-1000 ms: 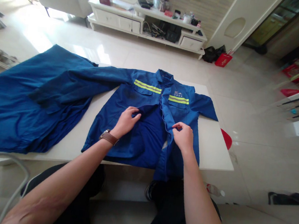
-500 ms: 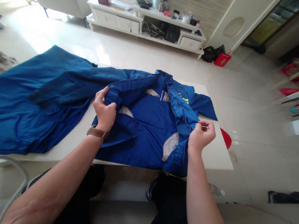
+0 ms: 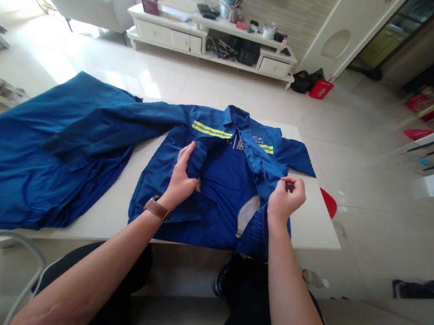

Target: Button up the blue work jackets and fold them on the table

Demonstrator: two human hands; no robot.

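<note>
A blue work jacket [image 3: 233,185] with yellow-green reflective stripes lies spread on a white table, its collar at the far side. My left hand [image 3: 181,179] rests against the left front panel, fingers stretched out and thumb apart, with the fabric bunched beside them. My right hand [image 3: 287,197] is closed in a pinch on the edge of the right front panel and holds it outward. Between the hands the inside of the back shows, along with a pale pocket lining [image 3: 247,215]. The jacket's left sleeve [image 3: 127,120] stretches over another blue garment [image 3: 43,162].
The white table top [image 3: 314,222] shows right of the jacket. Beyond the floor stands a white TV cabinet [image 3: 164,32] with small items. A grey tube [image 3: 32,245] curves at the lower left. A plastic bottle [image 3: 315,279] lies below the table's right side.
My left hand has moved right with the left front panel, which has folded inward so its reflective stripe shows. Its fingers have straightened. My right hand has shifted slightly left, still pinching the edge.
</note>
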